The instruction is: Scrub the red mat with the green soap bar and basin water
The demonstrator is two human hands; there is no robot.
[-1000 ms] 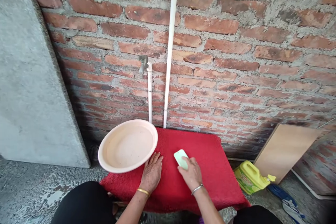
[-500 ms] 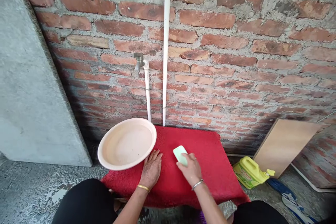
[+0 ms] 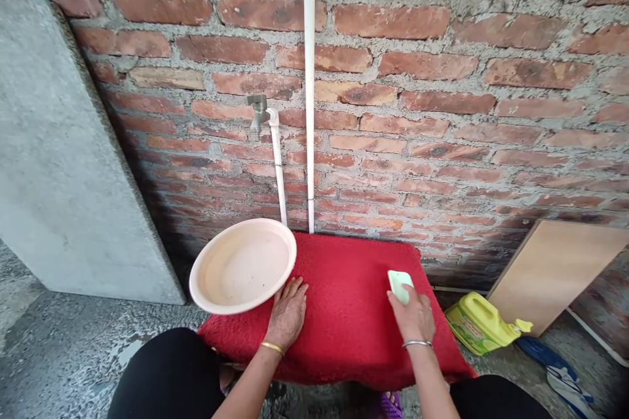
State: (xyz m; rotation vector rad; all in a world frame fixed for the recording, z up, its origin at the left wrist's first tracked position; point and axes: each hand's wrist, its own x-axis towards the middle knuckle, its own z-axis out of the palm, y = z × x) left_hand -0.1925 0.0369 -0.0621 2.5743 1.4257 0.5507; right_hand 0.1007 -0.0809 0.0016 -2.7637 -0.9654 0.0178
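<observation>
Grasping the green block (image 3: 399,280) between thumb and fingers of the right hand (image 3: 413,321), over the right part of the red cloth (image 3: 344,314), with the block's underside hidden and contact below impossible to confirm. Resting the left hand (image 3: 287,314) palm down on the cloth, fingers lightly spread and gripping nothing, just beside the basin (image 3: 211,275); too close to tell touching from apart. Most likely to go wrong at the cloth: draped over the front edge without any visible fastening, so perhaps apt to bunch or slide under a hard sideways push, given too little weight from the left hand. Could then drag the basin along too, set at the cloth's left end and seemingly jutting past it, with much of its support out of sight. Might also nudge the basin outward with the left fingers through a small slip of the palm. Might lose the block over the nearby right edge through too long a sweep, dropping it toward the yellow jug (image 3: 479,324) on the floor. Could twist it loose as well, from holding only the near end and leaving the far end uncovered.
</observation>
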